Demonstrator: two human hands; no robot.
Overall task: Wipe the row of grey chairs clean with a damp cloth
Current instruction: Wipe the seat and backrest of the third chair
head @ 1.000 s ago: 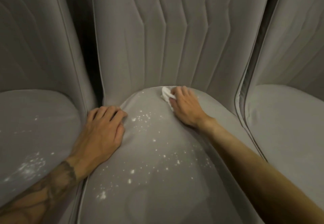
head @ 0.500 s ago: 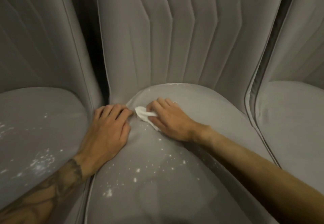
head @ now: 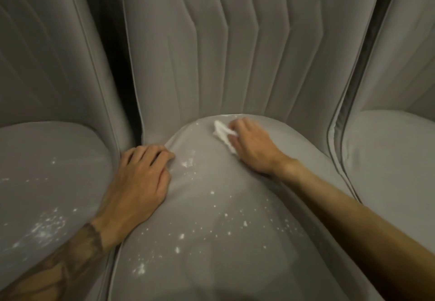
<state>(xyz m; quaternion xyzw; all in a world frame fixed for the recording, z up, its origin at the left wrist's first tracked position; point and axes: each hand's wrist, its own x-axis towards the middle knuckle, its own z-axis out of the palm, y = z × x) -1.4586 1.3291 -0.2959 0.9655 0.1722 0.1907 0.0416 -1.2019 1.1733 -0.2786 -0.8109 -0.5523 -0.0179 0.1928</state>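
Grey fabric covers all three chairs in the row, and the middle chair (head: 223, 53) is the one being worked on. Its seat (head: 211, 242) is the thing to steer by.

At the back of that seat, just in front of the quilted backrest (head: 270, 65) and a little right of centre, a small white cloth (head: 222, 133) is bunched up against the fabric. The right hand (head: 254, 150) holds it there, palm down, its fingers (head: 237, 124) curled over the cloth and clamped on it, so that only the crumpled end sticks out to the left of the knuckles.

The left hand (head: 138, 183) lies flat on the seat's left edge, near the back corner. Its fingers (head: 150, 153) are close together, holding nothing, with the tips bending down where the seat meets the gap. A tattooed forearm (head: 70, 260) runs from it along the seat's left side.

White specks (head: 188, 163) dot the seat between the two hands and are scattered more thickly towards its front. The strip along the back, beside the cloth, looks mostly free of them.

To the left of the seat, the left chair (head: 47, 159) carries the same white spatter on its cushion. To the right, the right chair (head: 388, 154) has a plain grey cushion.
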